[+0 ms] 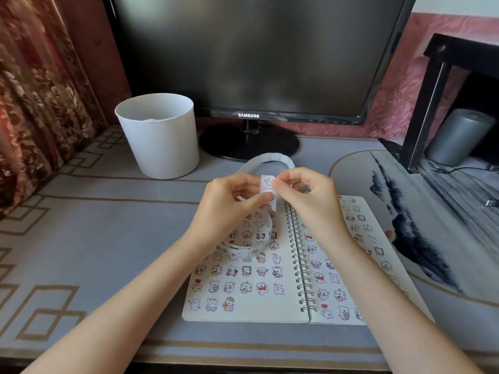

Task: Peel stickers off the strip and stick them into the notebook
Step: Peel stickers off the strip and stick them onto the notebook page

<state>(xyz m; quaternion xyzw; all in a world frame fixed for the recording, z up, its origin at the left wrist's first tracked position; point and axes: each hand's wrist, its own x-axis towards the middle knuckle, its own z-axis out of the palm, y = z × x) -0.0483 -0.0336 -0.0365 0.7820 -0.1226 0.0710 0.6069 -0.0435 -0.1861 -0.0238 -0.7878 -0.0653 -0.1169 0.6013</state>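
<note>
Two bare forearms reach in from the near edge and meet above the spiral-bound notebook (243, 313), which lies open and flat on the desk mat (108, 225). Just over the notebook's far edge, the left hand (229, 201) pinches the sticker strip (270, 159) with curled fingers and thumb. The right hand (305, 195) has thumb and forefinger closed on a small bear sticker (268, 181) at the held section, its other fingers loosely curled. From that pinch the strip's white backing arcs up and away beyond the notebook, while a printed part curls down in a loop that hangs over the notebook's left page. Both pages are covered with rows of little cartoon bear stickers, split by the wire spiral binding (298, 255). Beyond the notebook to the left stands a white round bin (159, 136), with something pale just visible inside. Straight beyond the notebook a dark Samsung monitor (251, 49) sits on its round black base (248, 143). Right of the notebook lies a mat with an ink landscape print (432, 225), partly under the right page. Farther right of it stand a black shelf frame (432, 103) and a grey cylinder (459, 136). Far left of the notebook hangs a floral curtain (40, 103).
</note>
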